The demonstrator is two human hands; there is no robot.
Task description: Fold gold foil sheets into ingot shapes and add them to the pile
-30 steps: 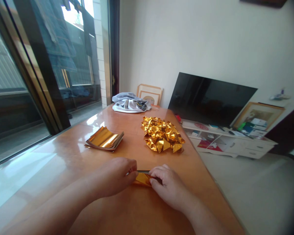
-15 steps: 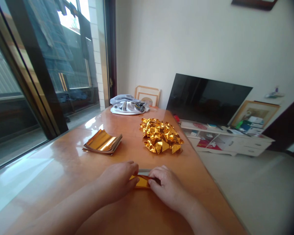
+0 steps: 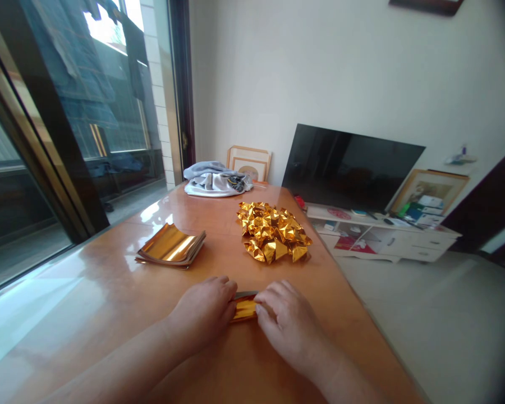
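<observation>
Between my hands, low over the near part of the table, is a sheet of gold foil paper (image 3: 245,308), folded into a narrow strip with a greyish edge at its far side. My left hand (image 3: 208,306) grips its left end, the fingers curled over it. At the right end my right hand (image 3: 284,314) pinches the strip between thumb and fingers. Both ends of the paper are hidden by my fingers. Ahead and to the left lies a stack of gold foil sheets (image 3: 170,245). A heap of folded gold paper pieces (image 3: 273,230) sits ahead and to the right.
The glossy wooden table (image 3: 219,224) carries a bundle of grey-blue cloth (image 3: 216,180) at its far end. Beyond its right edge stand a large television (image 3: 351,171) and a white cabinet (image 3: 398,244). A glass sliding door (image 3: 84,129) runs along the left.
The foil's raised fold now lies flatter, making a narrower strip. My fingers have shifted slightly along it, and the camera view has turned a little to the right.
</observation>
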